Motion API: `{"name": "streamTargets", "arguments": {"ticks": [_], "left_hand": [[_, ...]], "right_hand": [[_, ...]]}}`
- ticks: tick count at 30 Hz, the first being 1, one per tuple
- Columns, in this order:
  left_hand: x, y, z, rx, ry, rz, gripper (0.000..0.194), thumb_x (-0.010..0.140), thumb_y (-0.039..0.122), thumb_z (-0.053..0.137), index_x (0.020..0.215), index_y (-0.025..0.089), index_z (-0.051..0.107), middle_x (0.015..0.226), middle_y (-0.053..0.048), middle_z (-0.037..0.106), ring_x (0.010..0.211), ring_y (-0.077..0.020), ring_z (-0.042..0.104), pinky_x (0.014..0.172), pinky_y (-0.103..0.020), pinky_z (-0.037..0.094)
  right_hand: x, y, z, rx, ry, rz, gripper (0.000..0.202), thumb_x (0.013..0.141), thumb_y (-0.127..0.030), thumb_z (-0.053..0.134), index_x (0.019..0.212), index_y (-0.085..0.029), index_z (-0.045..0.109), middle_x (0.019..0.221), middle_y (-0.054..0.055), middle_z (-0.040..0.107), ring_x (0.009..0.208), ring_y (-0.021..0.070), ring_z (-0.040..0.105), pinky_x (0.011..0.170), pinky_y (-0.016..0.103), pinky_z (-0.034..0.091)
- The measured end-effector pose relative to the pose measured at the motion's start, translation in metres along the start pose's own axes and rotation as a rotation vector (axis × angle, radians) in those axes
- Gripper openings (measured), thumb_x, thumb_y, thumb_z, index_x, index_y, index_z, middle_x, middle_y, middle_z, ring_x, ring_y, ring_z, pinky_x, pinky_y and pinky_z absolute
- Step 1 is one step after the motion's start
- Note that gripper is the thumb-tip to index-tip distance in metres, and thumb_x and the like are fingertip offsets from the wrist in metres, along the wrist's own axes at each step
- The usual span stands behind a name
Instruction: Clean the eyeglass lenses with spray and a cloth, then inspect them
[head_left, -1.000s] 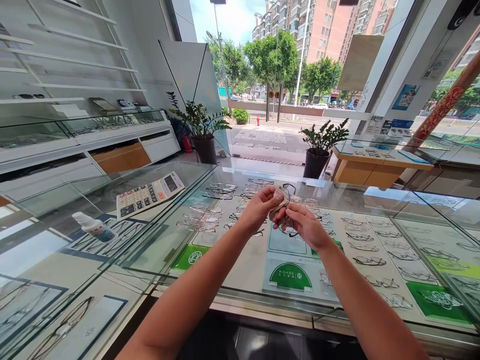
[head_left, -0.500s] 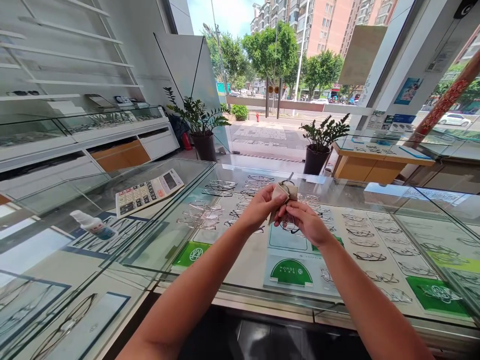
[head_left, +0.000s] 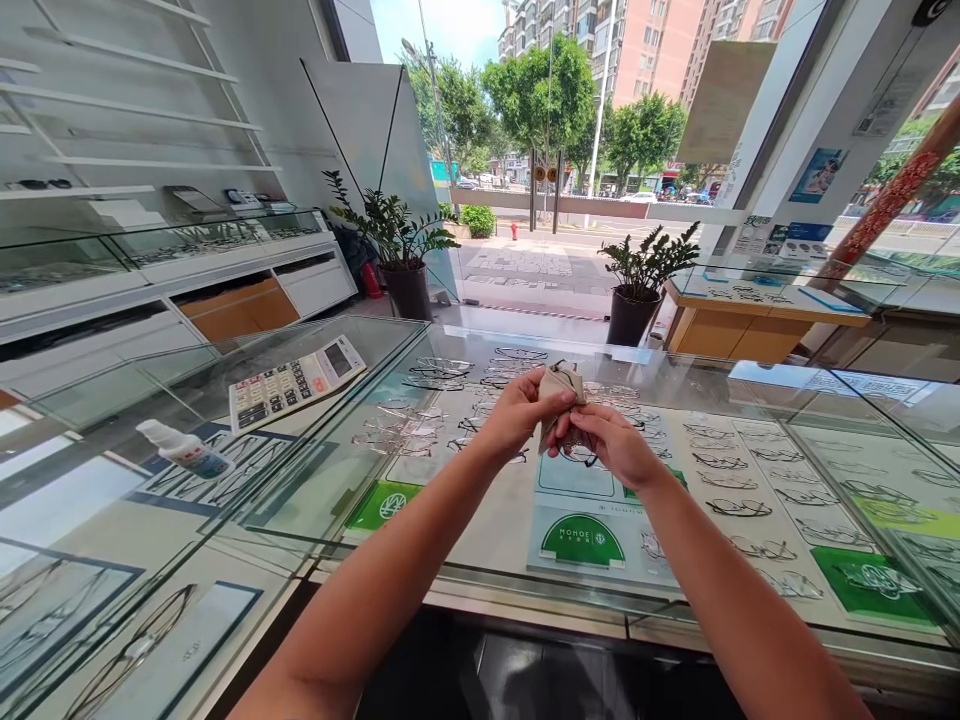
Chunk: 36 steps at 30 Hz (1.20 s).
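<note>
Above the glass display counter (head_left: 480, 590), both my hands are closed together around a pair of dark-framed eyeglasses (head_left: 581, 457) and a beige cloth (head_left: 553, 384). My left hand (head_left: 525, 410) pinches the cloth, its thumb pressed over it, with part of the frame poking out at the top. My right hand (head_left: 609, 437) grips the eyeglasses from the right, fingertips meeting the left hand's. One lens rim hangs below the fingers; the rest of the glasses is hidden by cloth and hands.
A calculator (head_left: 296, 383) and a white spray bottle (head_left: 184, 450) lie on the counter to the left. Rows of eyeglasses (head_left: 720, 461) and green brand cards (head_left: 583, 541) are under the glass. Potted plants (head_left: 634, 290) stand beyond it, before the doorway.
The cloth has shifted slightly left and folded further over the eyeglasses, so less of the frame shows at the top. Both hands keep their hold in nearly the same place.
</note>
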<state>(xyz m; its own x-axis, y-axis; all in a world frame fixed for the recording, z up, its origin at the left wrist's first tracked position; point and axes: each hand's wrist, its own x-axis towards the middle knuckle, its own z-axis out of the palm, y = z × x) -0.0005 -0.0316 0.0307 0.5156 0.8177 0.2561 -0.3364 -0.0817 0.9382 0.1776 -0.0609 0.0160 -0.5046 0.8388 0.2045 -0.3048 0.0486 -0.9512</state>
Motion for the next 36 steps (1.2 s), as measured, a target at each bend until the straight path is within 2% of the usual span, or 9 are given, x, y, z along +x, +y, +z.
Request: {"name": "streamTargets", "arguments": {"ticks": [5, 10, 12, 15, 19, 24, 28, 32, 36], "left_hand": [[0.000, -0.006, 0.004, 0.018, 0.107, 0.052, 0.049, 0.086, 0.064, 0.086, 0.088, 0.019, 0.068, 0.050, 0.002, 0.061, 0.034, -0.0125, 0.050, 0.038, -0.025, 0.040], [0.002, -0.010, 0.004, 0.055, 0.222, 0.099, 0.058, 0.083, 0.072, 0.084, 0.076, 0.018, 0.067, 0.052, 0.000, 0.060, 0.042, -0.0116, 0.052, 0.044, -0.025, 0.038], [0.003, -0.010, 0.001, 0.064, 0.195, 0.078, 0.059, 0.089, 0.075, 0.077, 0.075, 0.018, 0.068, 0.051, -0.001, 0.060, 0.040, -0.0121, 0.050, 0.044, -0.026, 0.036], [0.004, -0.009, -0.007, 0.082, 0.109, 0.060, 0.058, 0.094, 0.074, 0.071, 0.082, 0.017, 0.074, 0.056, -0.002, 0.063, 0.045, -0.0133, 0.053, 0.050, -0.028, 0.041], [0.005, -0.002, -0.016, 0.080, 0.041, 0.074, 0.049, 0.092, 0.066, 0.079, 0.086, 0.017, 0.074, 0.068, -0.003, 0.069, 0.058, -0.0148, 0.061, 0.060, -0.028, 0.048], [0.001, 0.005, -0.018, 0.036, -0.080, -0.003, 0.040, 0.091, 0.054, 0.085, 0.105, 0.019, 0.075, 0.084, -0.005, 0.075, 0.070, -0.0185, 0.070, 0.068, -0.030, 0.056], [0.000, 0.005, -0.015, 0.028, -0.068, -0.021, 0.041, 0.087, 0.046, 0.090, 0.112, 0.019, 0.072, 0.082, -0.003, 0.075, 0.065, -0.0168, 0.070, 0.065, -0.029, 0.057], [0.001, 0.006, -0.010, 0.032, -0.036, 0.007, 0.042, 0.084, 0.046, 0.092, 0.104, 0.018, 0.068, 0.076, -0.002, 0.074, 0.061, -0.0153, 0.068, 0.063, -0.028, 0.056], [0.000, 0.007, -0.007, 0.026, -0.082, 0.008, 0.041, 0.087, 0.046, 0.090, 0.098, 0.018, 0.063, 0.071, -0.001, 0.072, 0.060, -0.0145, 0.066, 0.064, -0.028, 0.057]], "right_hand": [[0.000, 0.000, 0.001, -0.016, -0.025, 0.019, 0.040, 0.095, -0.056, 0.077, 0.088, -0.017, 0.079, 0.091, 0.010, 0.078, 0.086, 0.0236, 0.073, 0.092, 0.040, 0.059], [0.000, 0.000, 0.002, -0.030, -0.034, 0.025, 0.041, 0.096, -0.056, 0.076, 0.088, -0.017, 0.079, 0.090, 0.009, 0.077, 0.085, 0.0228, 0.073, 0.088, 0.038, 0.059], [0.000, 0.000, 0.001, -0.036, -0.027, 0.029, 0.041, 0.096, -0.056, 0.076, 0.088, -0.017, 0.079, 0.091, 0.009, 0.077, 0.086, 0.0230, 0.073, 0.087, 0.038, 0.059], [0.000, 0.000, -0.001, -0.049, 0.007, 0.012, 0.039, 0.095, -0.054, 0.075, 0.087, -0.017, 0.080, 0.093, 0.010, 0.078, 0.087, 0.0231, 0.073, 0.089, 0.038, 0.058], [0.000, 0.000, -0.006, -0.061, 0.084, -0.017, 0.034, 0.093, -0.048, 0.075, 0.084, -0.016, 0.081, 0.091, 0.010, 0.076, 0.088, 0.0220, 0.071, 0.085, 0.034, 0.056], [-0.001, -0.004, -0.009, -0.055, 0.135, -0.027, 0.031, 0.091, -0.044, 0.073, 0.082, -0.016, 0.081, 0.088, 0.010, 0.075, 0.085, 0.0209, 0.067, 0.076, 0.032, 0.053], [0.000, -0.005, -0.008, -0.023, 0.128, -0.034, 0.030, 0.091, -0.043, 0.072, 0.081, -0.016, 0.081, 0.086, 0.010, 0.075, 0.083, 0.0209, 0.067, 0.077, 0.032, 0.053], [0.001, -0.003, -0.007, -0.023, 0.107, -0.045, 0.031, 0.092, -0.043, 0.072, 0.079, -0.017, 0.081, 0.083, 0.009, 0.073, 0.085, 0.0214, 0.067, 0.079, 0.033, 0.054], [0.001, -0.003, -0.006, 0.006, 0.102, -0.037, 0.030, 0.091, -0.043, 0.075, 0.079, -0.017, 0.081, 0.083, 0.008, 0.072, 0.083, 0.0206, 0.066, 0.079, 0.032, 0.054]]}}
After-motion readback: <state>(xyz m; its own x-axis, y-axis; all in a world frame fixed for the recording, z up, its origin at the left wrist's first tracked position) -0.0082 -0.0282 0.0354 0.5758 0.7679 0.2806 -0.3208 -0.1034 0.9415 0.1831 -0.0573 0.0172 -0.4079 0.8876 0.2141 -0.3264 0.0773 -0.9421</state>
